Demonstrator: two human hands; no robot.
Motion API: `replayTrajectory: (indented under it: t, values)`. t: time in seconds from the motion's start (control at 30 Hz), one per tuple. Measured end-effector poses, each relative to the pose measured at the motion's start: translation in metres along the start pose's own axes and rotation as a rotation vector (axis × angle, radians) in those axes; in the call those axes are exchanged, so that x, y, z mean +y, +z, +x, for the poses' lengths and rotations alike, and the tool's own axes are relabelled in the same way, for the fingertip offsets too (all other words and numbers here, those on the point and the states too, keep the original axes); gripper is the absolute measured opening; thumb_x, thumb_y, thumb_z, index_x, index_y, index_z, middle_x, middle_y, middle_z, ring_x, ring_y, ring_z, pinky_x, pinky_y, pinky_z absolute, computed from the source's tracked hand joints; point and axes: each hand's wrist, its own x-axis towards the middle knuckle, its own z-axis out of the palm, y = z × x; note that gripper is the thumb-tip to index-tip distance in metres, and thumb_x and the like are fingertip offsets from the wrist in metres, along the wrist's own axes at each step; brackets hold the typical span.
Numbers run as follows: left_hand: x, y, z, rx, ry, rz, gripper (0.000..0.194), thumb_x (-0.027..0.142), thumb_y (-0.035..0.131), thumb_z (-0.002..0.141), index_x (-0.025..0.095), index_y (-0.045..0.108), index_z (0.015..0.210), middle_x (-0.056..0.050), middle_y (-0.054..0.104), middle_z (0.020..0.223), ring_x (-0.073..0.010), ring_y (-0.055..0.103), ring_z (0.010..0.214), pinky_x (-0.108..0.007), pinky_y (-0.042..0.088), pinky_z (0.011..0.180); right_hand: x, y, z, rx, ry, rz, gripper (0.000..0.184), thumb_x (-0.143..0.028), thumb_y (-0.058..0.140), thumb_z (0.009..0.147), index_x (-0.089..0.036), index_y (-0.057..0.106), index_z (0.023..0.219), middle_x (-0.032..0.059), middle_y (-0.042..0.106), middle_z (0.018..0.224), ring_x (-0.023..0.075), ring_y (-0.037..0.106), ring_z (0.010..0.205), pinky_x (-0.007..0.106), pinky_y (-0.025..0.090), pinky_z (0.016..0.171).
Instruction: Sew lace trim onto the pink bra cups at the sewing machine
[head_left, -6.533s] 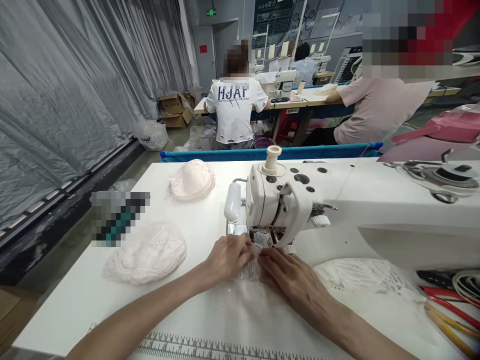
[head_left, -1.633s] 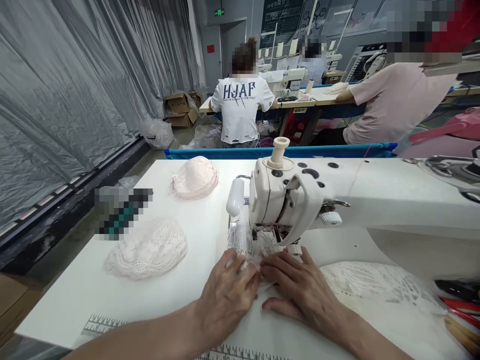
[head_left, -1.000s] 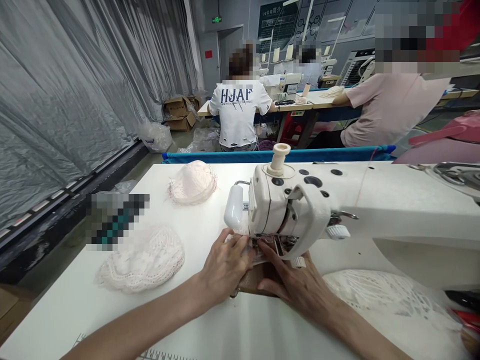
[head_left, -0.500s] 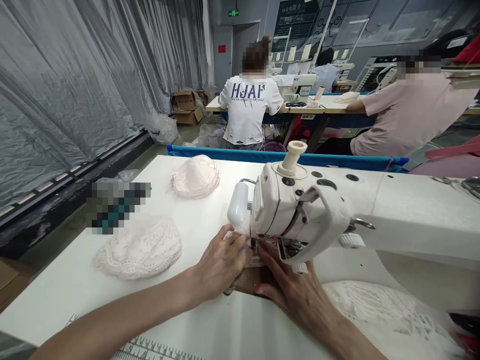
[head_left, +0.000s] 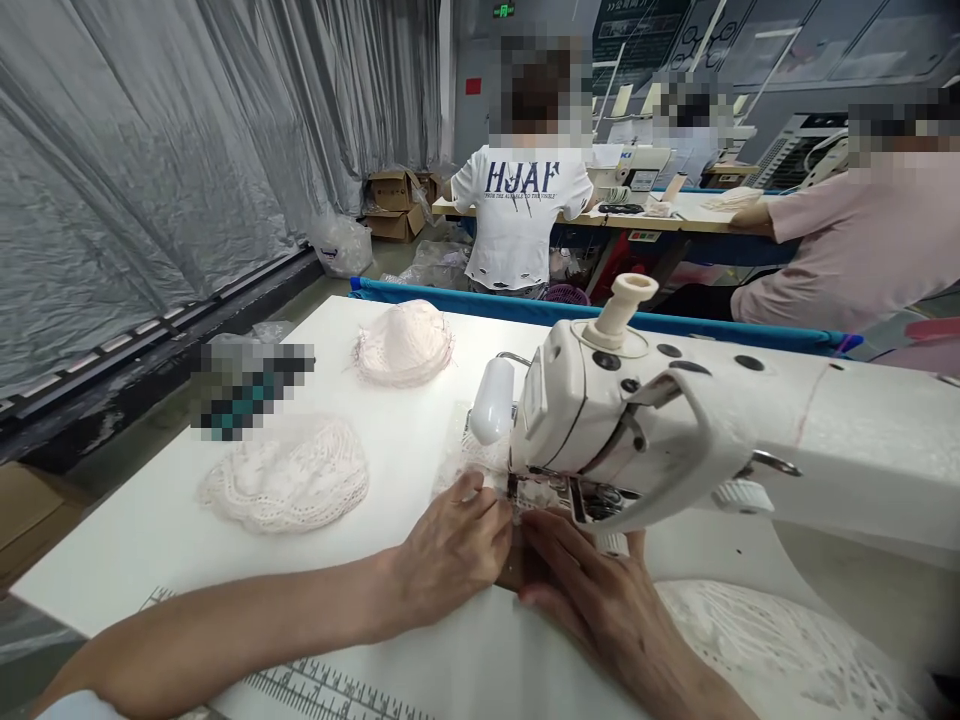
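Note:
A white sewing machine stands over a piece of pale lace fabric, which lies under its needle area. My left hand is closed at the near left side of the needle, fingers curled and pinching the lace edge. Just right of the needle, my right hand lies low with its fingers stretched toward the presser foot; its fingertips are partly hidden by the machine head. Between the hands shows a brown plate on the machine bed.
On the white table lie a pale lace pile, a cup-shaped lace piece and more white lace at right. A printed ruler scale runs along the near edge. Two co-workers sit beyond a blue bar.
My left hand has curled its fingers tighter and drawn slightly toward me. More lace shows flat left of the needle. The view has shifted, so everything sits further right.

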Motion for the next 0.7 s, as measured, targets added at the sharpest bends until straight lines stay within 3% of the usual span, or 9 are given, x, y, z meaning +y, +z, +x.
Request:
replayTrajectory:
  t: [0.47,0.7]
  values:
    - [-0.003,0.004,-0.001,0.011,-0.029,0.018,0.019,-0.001,0.045,0.084,0.01,0.058,0.075,-0.002,0.055,0.07,-0.0141,0.051,0.072,-0.033,0.043,0.077,-0.002,0.001,0.001,0.041,0.013,0.0,0.043,-0.042,0.03,0.097,-0.013,0.06,0.109,0.0119,0.071,0.093,0.0192,0.063,0.07,0.046,0.024,0.09]
    - [-0.012,0.003,-0.002,-0.092,-0.067,-0.032,0.012,0.006,0.045,0.087,0.01,0.056,0.091,-0.005,0.058,0.082,-0.0178,0.054,0.086,-0.037,0.041,0.083,0.002,0.005,-0.002,0.064,0.035,-0.01,0.038,-0.041,0.032,0.097,-0.016,0.059,0.109,0.0116,0.069,0.101,0.023,0.062,0.087,0.046,0.024,0.089]
